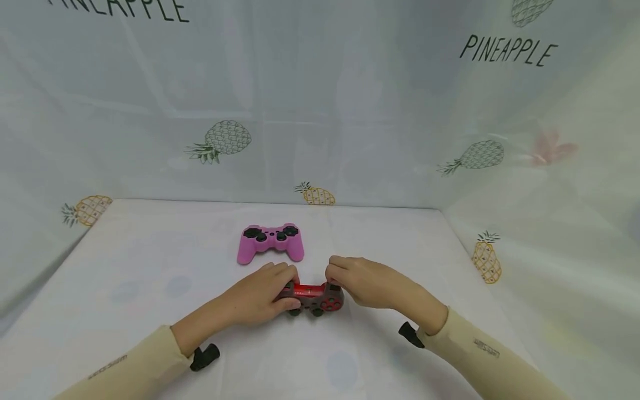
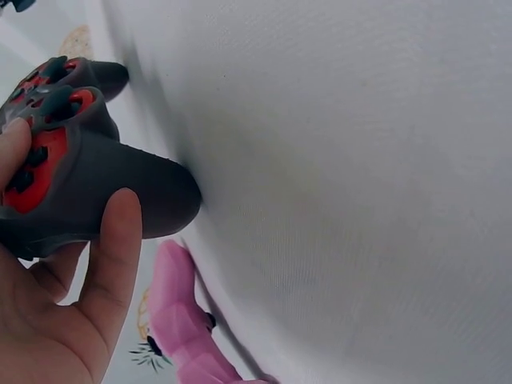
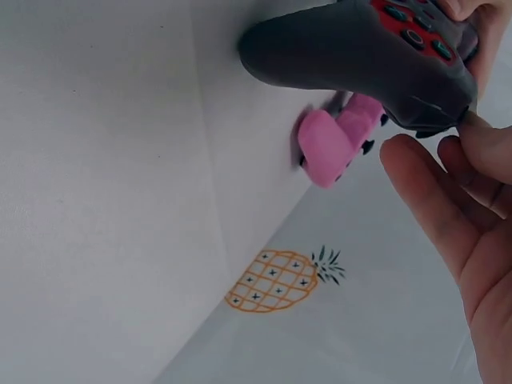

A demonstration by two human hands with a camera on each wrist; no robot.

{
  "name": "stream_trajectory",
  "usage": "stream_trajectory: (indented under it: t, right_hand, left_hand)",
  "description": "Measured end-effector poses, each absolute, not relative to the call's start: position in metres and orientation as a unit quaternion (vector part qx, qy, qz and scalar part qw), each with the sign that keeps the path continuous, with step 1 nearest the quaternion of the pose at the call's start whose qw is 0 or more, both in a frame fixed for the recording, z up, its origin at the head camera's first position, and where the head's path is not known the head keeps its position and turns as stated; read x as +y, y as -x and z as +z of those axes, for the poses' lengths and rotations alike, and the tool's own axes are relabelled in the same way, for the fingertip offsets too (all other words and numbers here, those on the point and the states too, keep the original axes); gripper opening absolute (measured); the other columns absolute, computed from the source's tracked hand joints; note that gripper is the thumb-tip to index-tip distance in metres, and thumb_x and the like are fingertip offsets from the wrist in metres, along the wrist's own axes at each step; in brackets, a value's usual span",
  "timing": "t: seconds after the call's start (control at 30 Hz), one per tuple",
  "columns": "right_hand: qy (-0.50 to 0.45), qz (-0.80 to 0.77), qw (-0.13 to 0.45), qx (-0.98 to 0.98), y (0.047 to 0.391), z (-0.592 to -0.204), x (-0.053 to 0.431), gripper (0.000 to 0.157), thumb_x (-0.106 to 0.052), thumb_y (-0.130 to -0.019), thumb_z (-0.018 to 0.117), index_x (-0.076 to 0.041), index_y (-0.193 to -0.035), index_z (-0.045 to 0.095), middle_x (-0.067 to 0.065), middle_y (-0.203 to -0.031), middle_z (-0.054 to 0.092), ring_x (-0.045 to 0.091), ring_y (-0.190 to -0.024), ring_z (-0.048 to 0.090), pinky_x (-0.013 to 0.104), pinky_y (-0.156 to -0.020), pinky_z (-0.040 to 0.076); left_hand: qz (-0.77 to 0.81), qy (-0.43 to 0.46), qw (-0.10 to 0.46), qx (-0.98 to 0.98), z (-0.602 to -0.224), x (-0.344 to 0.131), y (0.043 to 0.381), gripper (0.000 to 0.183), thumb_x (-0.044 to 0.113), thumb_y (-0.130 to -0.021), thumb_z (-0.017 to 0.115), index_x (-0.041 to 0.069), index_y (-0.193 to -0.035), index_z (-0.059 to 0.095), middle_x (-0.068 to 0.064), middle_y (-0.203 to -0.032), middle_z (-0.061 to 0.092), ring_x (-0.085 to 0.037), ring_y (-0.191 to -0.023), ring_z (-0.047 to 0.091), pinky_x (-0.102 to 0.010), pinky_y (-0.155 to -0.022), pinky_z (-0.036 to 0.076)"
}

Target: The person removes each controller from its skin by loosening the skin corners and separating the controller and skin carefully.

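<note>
A red game controller (image 1: 309,291) in a dark grey soft cover (image 2: 128,172) is held just over the table, its thumbsticks toward me in the head view. My left hand (image 1: 262,294) grips one end, thumb on the button face and fingers behind and beneath the handle. At the other end, my right hand (image 1: 372,283) pinches the cover's edge at the shoulder corner between thumb and fingers, as the right wrist view shows. A band of red shell shows along the top, between the hands. Behind lies a pink game controller (image 1: 272,239) with black sticks and pads.
A white cloth (image 1: 150,333) with faint pale dots covers the table. Sheets printed with pineapples (image 1: 228,137) hang at the back and sides. Black straps (image 1: 205,356) protrude under the cuffs of both beige sleeves (image 1: 145,358).
</note>
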State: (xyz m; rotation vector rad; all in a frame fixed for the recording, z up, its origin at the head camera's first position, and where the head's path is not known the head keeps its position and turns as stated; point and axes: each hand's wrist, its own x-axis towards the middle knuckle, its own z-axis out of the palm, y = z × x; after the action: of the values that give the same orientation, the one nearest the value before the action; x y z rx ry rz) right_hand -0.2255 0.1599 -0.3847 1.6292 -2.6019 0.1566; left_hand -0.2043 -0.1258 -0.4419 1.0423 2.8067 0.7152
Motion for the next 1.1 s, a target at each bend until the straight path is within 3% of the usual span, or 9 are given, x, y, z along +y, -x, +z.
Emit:
stream_trajectory:
  t: [0.23, 0.47, 0.73, 0.93, 1.0, 1.1]
  right_hand:
    - [-0.542, 0.042, 0.052, -0.838, 0.220, -0.385, 0.169, 0.016, 0.001, -0.099, 0.071, -0.012, -0.102, 0.062, -0.005, -0.095, 0.058, 0.005, -0.079, 0.059, 0.016, -0.072, 0.050]
    - [-0.521, 0.077, 0.040, -0.849, 0.213, -0.387, 0.184, 0.016, -0.001, -0.100, 0.070, -0.014, -0.099, 0.061, -0.009, -0.091, 0.052, 0.002, -0.076, 0.049, 0.015, -0.069, 0.046]
    - [-0.520, 0.127, 0.034, -0.844, 0.211, -0.403, 0.196, 0.019, -0.001, -0.099, 0.072, -0.016, -0.099, 0.061, -0.010, -0.091, 0.055, 0.001, -0.080, 0.050, 0.014, -0.072, 0.047]
    - [-0.523, 0.170, 0.075, -0.832, 0.208, -0.421, 0.201, 0.024, 0.003, -0.094, 0.077, -0.015, -0.102, 0.064, -0.006, -0.091, 0.061, 0.001, -0.078, 0.052, 0.013, -0.072, 0.047]
    - [-0.496, 0.202, 0.061, -0.842, 0.207, -0.424, 0.201, 0.020, 0.001, -0.096, 0.076, -0.014, -0.105, 0.065, -0.006, -0.091, 0.064, 0.001, -0.077, 0.054, 0.014, -0.070, 0.049]
    - [-0.417, 0.282, -0.015, -0.864, 0.204, -0.423, 0.202, 0.011, -0.007, -0.103, 0.070, -0.012, -0.110, 0.064, -0.006, -0.087, 0.068, 0.003, -0.072, 0.061, 0.020, -0.065, 0.053]
  left_hand:
    - [0.227, -0.331, 0.031, 0.916, -0.440, -0.123, 0.205, 0.028, 0.048, -0.100, 0.072, 0.027, -0.110, 0.056, 0.016, -0.094, 0.052, -0.010, -0.087, 0.047, -0.029, -0.075, 0.043]
    - [0.237, -0.320, 0.040, 0.917, -0.438, -0.122, 0.210, 0.027, 0.047, -0.101, 0.071, 0.026, -0.110, 0.057, 0.014, -0.093, 0.053, -0.012, -0.090, 0.049, -0.033, -0.077, 0.044]
    - [0.247, -0.326, 0.051, 0.911, -0.442, -0.125, 0.212, 0.026, 0.046, -0.102, 0.070, 0.026, -0.112, 0.058, 0.015, -0.094, 0.054, -0.012, -0.093, 0.051, -0.034, -0.079, 0.044]
    - [0.242, -0.328, 0.045, 0.912, -0.441, -0.125, 0.212, 0.027, 0.046, -0.101, 0.071, 0.025, -0.111, 0.058, 0.015, -0.094, 0.054, -0.011, -0.092, 0.050, -0.034, -0.080, 0.044]
    - [0.243, -0.331, 0.046, 0.911, -0.441, -0.125, 0.211, 0.028, 0.047, -0.101, 0.071, 0.025, -0.111, 0.058, 0.016, -0.094, 0.054, -0.012, -0.092, 0.050, -0.033, -0.079, 0.043]
    - [0.248, -0.331, 0.050, 0.909, -0.441, -0.125, 0.210, 0.029, 0.047, -0.101, 0.071, 0.025, -0.112, 0.057, 0.015, -0.093, 0.054, -0.012, -0.093, 0.050, -0.034, -0.079, 0.043]
